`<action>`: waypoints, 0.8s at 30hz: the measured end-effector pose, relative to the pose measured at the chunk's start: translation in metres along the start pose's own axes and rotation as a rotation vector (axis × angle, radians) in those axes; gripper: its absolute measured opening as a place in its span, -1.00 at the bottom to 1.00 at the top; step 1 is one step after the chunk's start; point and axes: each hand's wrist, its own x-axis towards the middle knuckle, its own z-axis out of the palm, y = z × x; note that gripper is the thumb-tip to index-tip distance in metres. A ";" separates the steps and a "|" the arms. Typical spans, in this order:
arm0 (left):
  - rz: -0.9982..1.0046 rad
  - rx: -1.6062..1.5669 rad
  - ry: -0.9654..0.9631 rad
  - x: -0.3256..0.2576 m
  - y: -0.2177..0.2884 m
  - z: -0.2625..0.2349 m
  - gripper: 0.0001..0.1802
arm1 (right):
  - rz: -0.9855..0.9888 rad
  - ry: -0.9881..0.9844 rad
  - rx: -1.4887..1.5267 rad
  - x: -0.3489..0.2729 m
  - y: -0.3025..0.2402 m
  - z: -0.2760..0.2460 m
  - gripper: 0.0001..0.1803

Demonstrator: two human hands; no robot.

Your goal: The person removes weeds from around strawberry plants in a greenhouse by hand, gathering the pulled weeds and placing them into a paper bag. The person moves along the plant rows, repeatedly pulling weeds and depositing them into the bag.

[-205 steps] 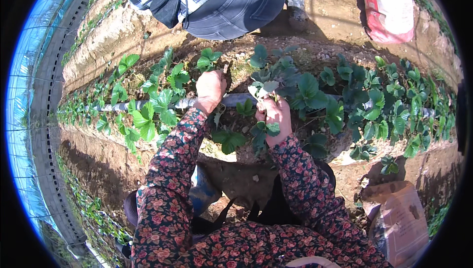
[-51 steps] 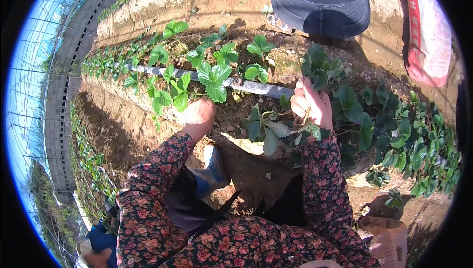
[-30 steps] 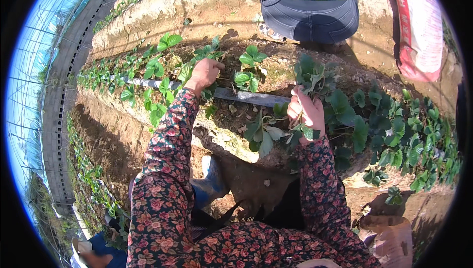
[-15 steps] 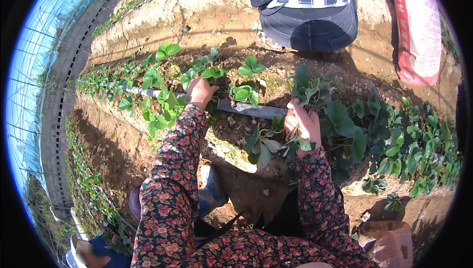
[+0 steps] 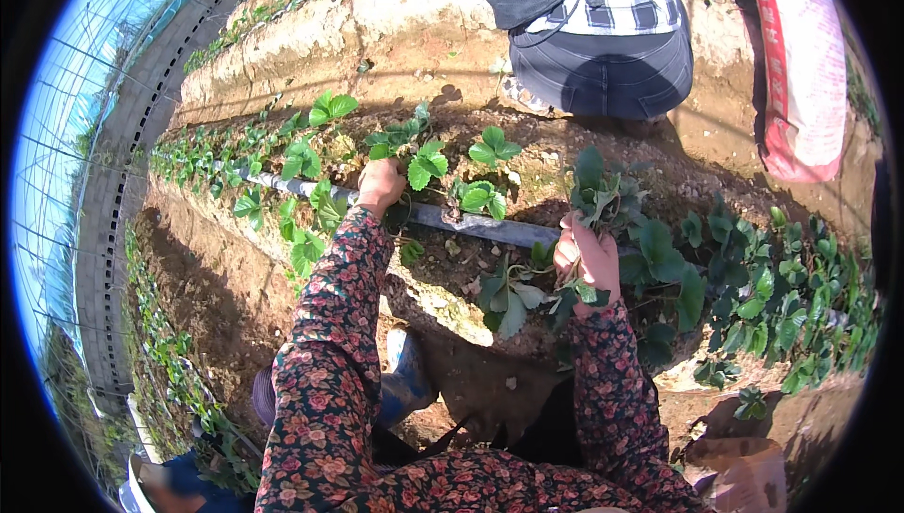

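My left hand (image 5: pixel 379 187) reaches over the raised soil bed and rests among the leaves of a small green seedling (image 5: pixel 422 162) beside the dark drip hose (image 5: pixel 490 225); its fingers are hidden in the foliage. My right hand (image 5: pixel 586 259) is closed around a bunch of leafy seedlings (image 5: pixel 598 198), their leaves sticking up above my fist and hanging below it. Both arms wear floral sleeves. A row of planted seedlings (image 5: pixel 301 155) runs along the hose to the left.
Another person (image 5: pixel 598 32) in a checked shirt and dark trousers crouches across the bed. A red and white sack (image 5: pixel 800 70) lies at the upper right. Dense leafy plants (image 5: pixel 772 287) fill the right. A deep furrow (image 5: pixel 207 315) runs at the left; a brown bag (image 5: pixel 744 471) sits lower right.
My left hand has reached forward from the near edge of the bed to the seedling by the hose. The right hand kept its bunch and stayed near the same place.
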 end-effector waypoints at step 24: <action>-0.203 -0.277 0.292 -0.032 0.015 0.013 -0.59 | 0.033 0.063 0.017 -0.005 0.000 0.015 -0.91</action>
